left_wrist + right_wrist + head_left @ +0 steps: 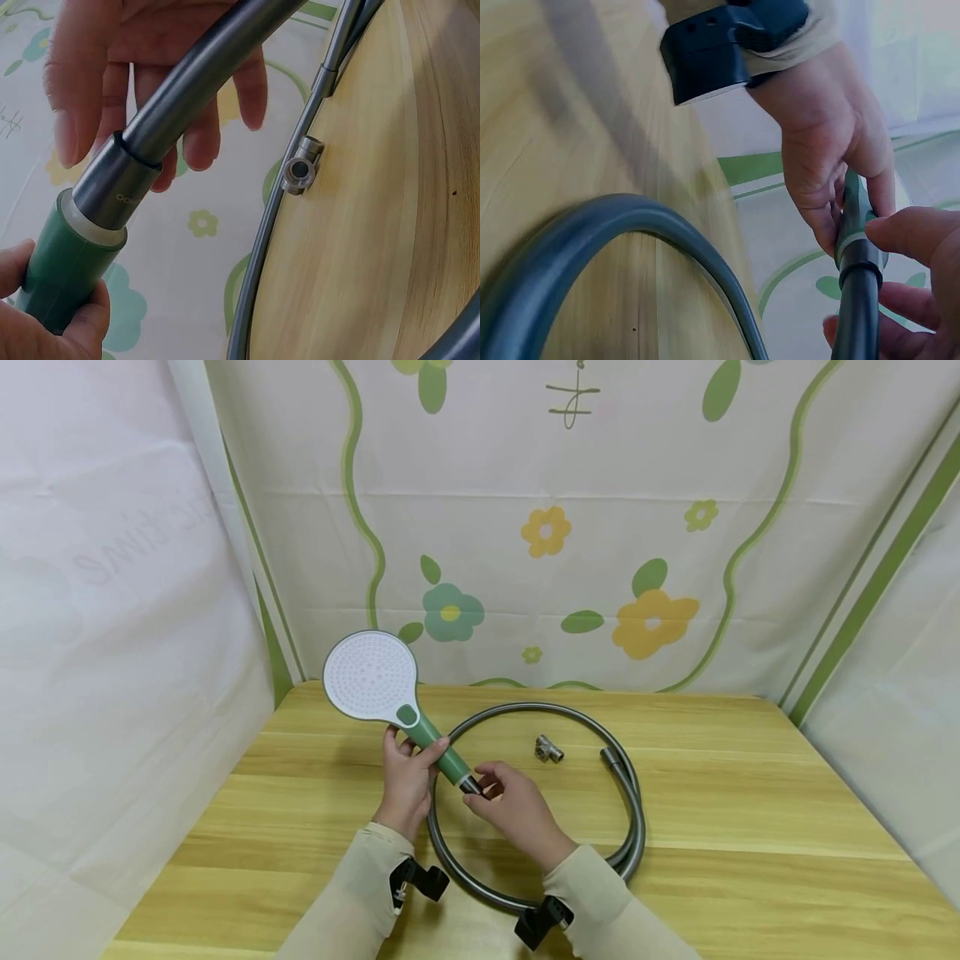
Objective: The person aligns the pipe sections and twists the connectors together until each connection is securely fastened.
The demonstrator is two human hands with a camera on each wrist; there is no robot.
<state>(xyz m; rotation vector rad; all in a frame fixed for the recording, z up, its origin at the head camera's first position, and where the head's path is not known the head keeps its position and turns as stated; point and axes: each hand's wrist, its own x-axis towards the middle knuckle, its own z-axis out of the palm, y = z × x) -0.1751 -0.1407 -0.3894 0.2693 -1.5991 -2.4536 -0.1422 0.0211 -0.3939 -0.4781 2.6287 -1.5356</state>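
Observation:
A shower head (369, 672) with a white spray face and green handle is tilted up to the left in the head view. My left hand (405, 781) grips its handle, thumb across it. A grey hose has its metal collar (116, 184) at the handle's lower end, with a pale ring showing between them. Around that collar stands my right hand (517, 810), fingers loosely spread. In the left wrist view its thumb and fingers look apart from the collar; whether the thumb touches is unclear in the right wrist view.
The hose (525, 707) lies in a large loop on the wooden table (750, 810), its other end (608, 757) at the right. Inside the loop sits a small metal tee fitting (549, 749). A flowered cloth (465, 527) hangs behind the table.

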